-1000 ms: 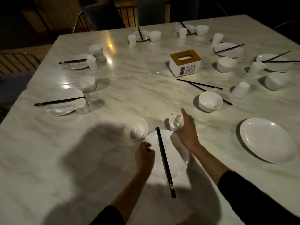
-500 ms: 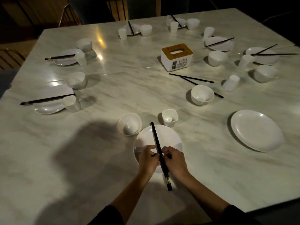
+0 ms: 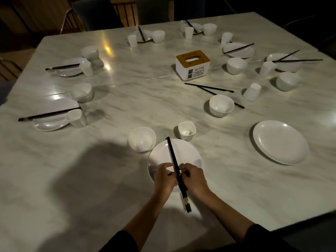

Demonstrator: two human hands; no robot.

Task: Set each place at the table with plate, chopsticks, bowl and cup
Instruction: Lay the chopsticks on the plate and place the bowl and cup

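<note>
Nearest us, our left hand and right hand meet over the near rim of a round white plate. Both hands have their fingers curled. Each pinches a pair of black chopsticks from its own side, well down the sticks. The chopsticks lie across the plate with their tips toward twelve o'clock. Their banded butts overhang the rim toward six o'clock, above the pale marble table.

The table's near edge shows only at four o'clock, well apart from the hands. There is bare marble in shadow at nine o'clock, and a bare strip at three o'clock runs to an empty white oval plate.

A small white bowl sits at ten o'clock, so close to the plate's rim that we cannot tell whether they touch. An upright white cup stands at one o'clock, just beyond the rim.

Farther out at two o'clock are a second white bowl, loose black chopsticks partly behind it, and a tilted white cup. A white tissue box with a tan lid sits near the table's middle.

A second ago our right hand was on the upright cup and our left was at the plate's left rim. Half a second ago both had already come onto the chopsticks, as they are now. The bowl, cup and chopsticks keep their places around the plate.
</note>
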